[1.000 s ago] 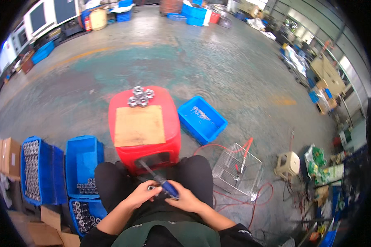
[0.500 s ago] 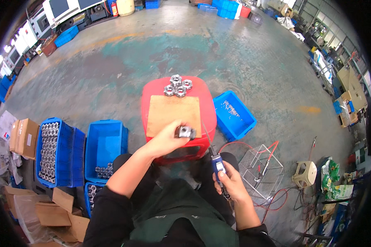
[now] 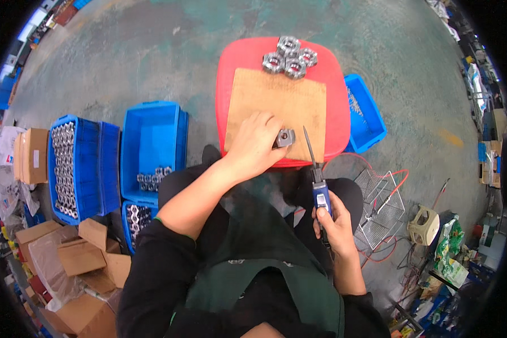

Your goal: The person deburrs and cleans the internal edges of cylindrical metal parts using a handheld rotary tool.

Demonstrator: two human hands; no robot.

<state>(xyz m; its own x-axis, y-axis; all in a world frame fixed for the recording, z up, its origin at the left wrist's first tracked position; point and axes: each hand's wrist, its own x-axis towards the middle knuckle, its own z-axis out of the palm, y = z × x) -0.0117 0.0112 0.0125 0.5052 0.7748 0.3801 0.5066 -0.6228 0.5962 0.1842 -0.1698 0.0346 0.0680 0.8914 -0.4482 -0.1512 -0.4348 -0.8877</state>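
Note:
My left hand (image 3: 250,147) is closed around a grey metal hex nut (image 3: 286,137), its side with a small hole facing up. It is just above the near edge of a tan board (image 3: 279,104) on a red plastic stool (image 3: 337,107). In my right hand (image 3: 338,222) is a blue and black handheld power file (image 3: 321,194). Its thin, tapered file points up and away, slightly right of the nut and apart from it. Several shiny notched hex nuts (image 3: 295,68) are clustered at the stool's far side.
At left stand a blue crate (image 3: 98,169) packed with nuts, another blue crate (image 3: 155,127) partly filled, and open cardboard boxes (image 3: 81,256). Right of the stool are a blue bin (image 3: 372,121) with small bits, a wire basket (image 3: 380,211), a red hose (image 3: 397,171) and a small beige stool (image 3: 424,225).
The view has tipped down, so the stool and crates sit higher in the picture. My left hand still grips the nut, now turned differently; the right still holds the file.

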